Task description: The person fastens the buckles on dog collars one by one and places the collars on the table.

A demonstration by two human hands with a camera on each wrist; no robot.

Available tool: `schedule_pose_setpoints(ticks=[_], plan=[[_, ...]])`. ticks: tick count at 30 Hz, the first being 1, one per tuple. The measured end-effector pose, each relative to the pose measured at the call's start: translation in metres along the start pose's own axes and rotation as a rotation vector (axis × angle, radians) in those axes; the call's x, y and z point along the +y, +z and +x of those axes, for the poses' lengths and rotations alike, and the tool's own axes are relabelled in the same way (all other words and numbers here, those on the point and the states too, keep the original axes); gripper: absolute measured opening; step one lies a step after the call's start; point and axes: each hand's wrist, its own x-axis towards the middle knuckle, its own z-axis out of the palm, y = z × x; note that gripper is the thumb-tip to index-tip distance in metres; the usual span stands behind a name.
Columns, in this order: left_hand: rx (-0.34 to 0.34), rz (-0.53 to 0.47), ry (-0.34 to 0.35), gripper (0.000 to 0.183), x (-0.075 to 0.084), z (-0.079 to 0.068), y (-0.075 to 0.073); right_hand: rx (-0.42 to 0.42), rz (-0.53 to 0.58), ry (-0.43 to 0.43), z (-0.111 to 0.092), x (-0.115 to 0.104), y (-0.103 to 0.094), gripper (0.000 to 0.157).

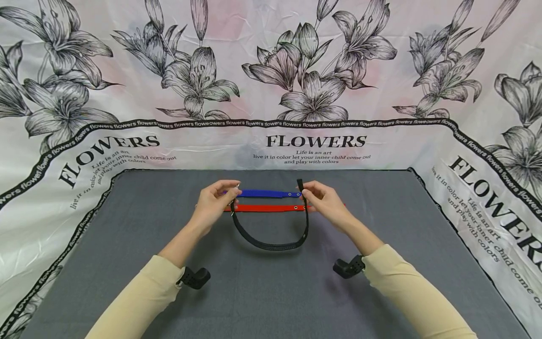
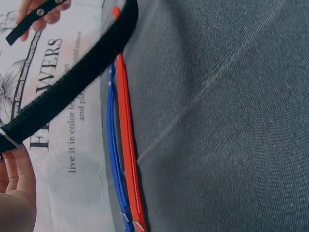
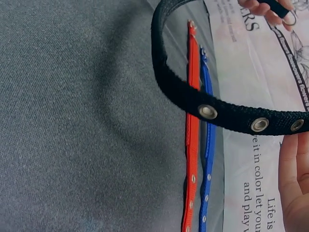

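A black collar [image 1: 271, 246] with metal eyelets hangs in a U between my two hands, raised over the table. My left hand [image 1: 212, 203] pinches its buckle end, where a metal ring shows. Near the other end, the strap is pinched by my right hand [image 1: 328, 205], with the tip sticking up above the fingers. Behind it a blue collar [image 1: 267, 193] and a red collar [image 1: 267, 208] lie straight and side by side on the cloth. In the right wrist view, eyelets run along the black strap [image 3: 231, 113], which crosses in front of the red collar [image 3: 193, 145].
A dark grey cloth [image 1: 271, 292] covers the table. Beyond its back edge stands a white floral backdrop [image 1: 313, 146] printed with lettering, which also runs down both sides. A black wrist device [image 1: 195, 278] sits at the left cuff, another device [image 1: 349, 267] at the right.
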Motion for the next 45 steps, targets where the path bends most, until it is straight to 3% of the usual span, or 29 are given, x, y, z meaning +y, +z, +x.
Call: schedule_pose_setpoints(ticks=[4,13,20,26,35,45], plan=[[-0.009,0.043,-0.058,0.032,0.0,0.002,0.006,-0.016,-0.033,0.005,0.0,-0.001,0.003,0.033],[-0.025,0.072,-0.085,0.03,0.001,0.005,0.019,-0.042,-0.134,0.077,0.001,-0.005,0.013,0.033],[-0.032,0.051,-0.124,0.027,-0.002,0.008,0.03,-0.094,-0.182,0.048,-0.008,-0.029,0.023,0.025],[-0.06,0.073,-0.143,0.027,-0.001,0.009,0.038,-0.114,-0.178,0.006,0.003,-0.008,0.027,0.026],[-0.108,0.064,-0.184,0.029,0.002,0.009,0.047,-0.142,-0.19,-0.033,0.003,-0.006,0.033,0.02],[-0.123,0.089,-0.171,0.025,0.003,0.008,0.054,-0.143,-0.197,-0.064,0.004,-0.005,0.036,0.017]])
